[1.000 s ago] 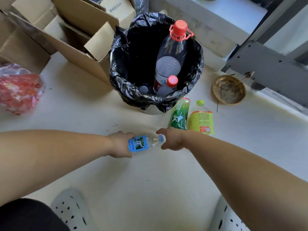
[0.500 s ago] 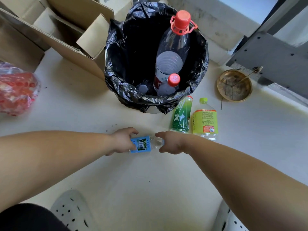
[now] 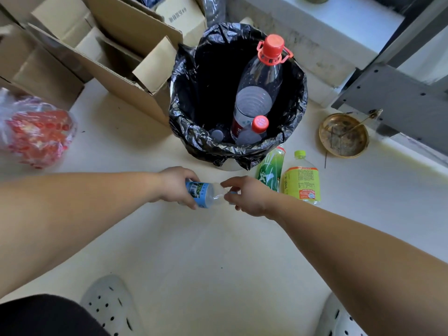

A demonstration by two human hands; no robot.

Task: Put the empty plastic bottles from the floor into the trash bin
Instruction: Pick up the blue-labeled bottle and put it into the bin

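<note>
A small clear bottle with a blue label (image 3: 203, 195) is held just above the floor in front of the trash bin. My left hand (image 3: 175, 185) grips its body; my right hand (image 3: 247, 195) pinches its blue-capped neck end. The trash bin (image 3: 191, 132), lined with a black bag, holds a tall clear bottle with a red cap (image 3: 259, 86), a smaller red-capped bottle (image 3: 254, 132) and a grey-capped one (image 3: 217, 135). On the floor right of my right hand lie a green bottle (image 3: 270, 169) and a yellow-green labelled bottle (image 3: 301, 180).
Open cardboard boxes (image 3: 109, 52) stand left of and behind the bin. A red-filled plastic bag (image 3: 36, 134) lies at far left. A brass dish (image 3: 344, 135) sits right of the bin below a grey metal frame (image 3: 392, 93). My perforated shoes (image 3: 109, 306) are at the bottom.
The small blue-labelled bottle has lifted off the floor and tilted, its label end turned up in my left hand. Both hands have stayed on it.
</note>
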